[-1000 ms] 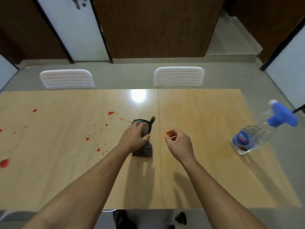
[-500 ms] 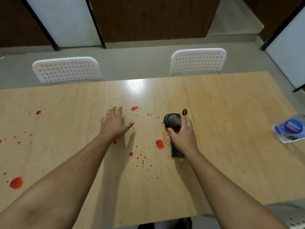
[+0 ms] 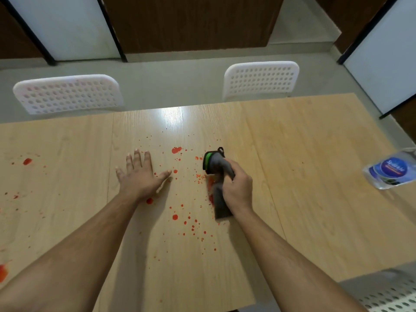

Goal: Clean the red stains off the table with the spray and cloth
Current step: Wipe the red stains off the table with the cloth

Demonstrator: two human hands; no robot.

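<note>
My right hand [image 3: 236, 188] grips a bunched grey cloth [image 3: 218, 170] with a green and black edge, its lower end lying on the wooden table [image 3: 304, 176] over a red smear. My left hand [image 3: 140, 176] lies flat on the table with fingers spread, to the left of the cloth. Red stains [image 3: 176, 150] and several small drops [image 3: 175, 216] are scattered between and below my hands, with more red spots [image 3: 27, 161] at the far left. The spray bottle [image 3: 392, 171] lies at the right edge, only its labelled body showing.
Two white perforated chairs [image 3: 67, 93] [image 3: 261, 78] stand behind the table's far edge. Another white chair [image 3: 391, 298] shows at the bottom right corner. The table's near edge is close to my body.
The cloth passed from my left hand to my right. My left hand went flat on the table. The view shifted left, so the spray bottle slid to the right edge.
</note>
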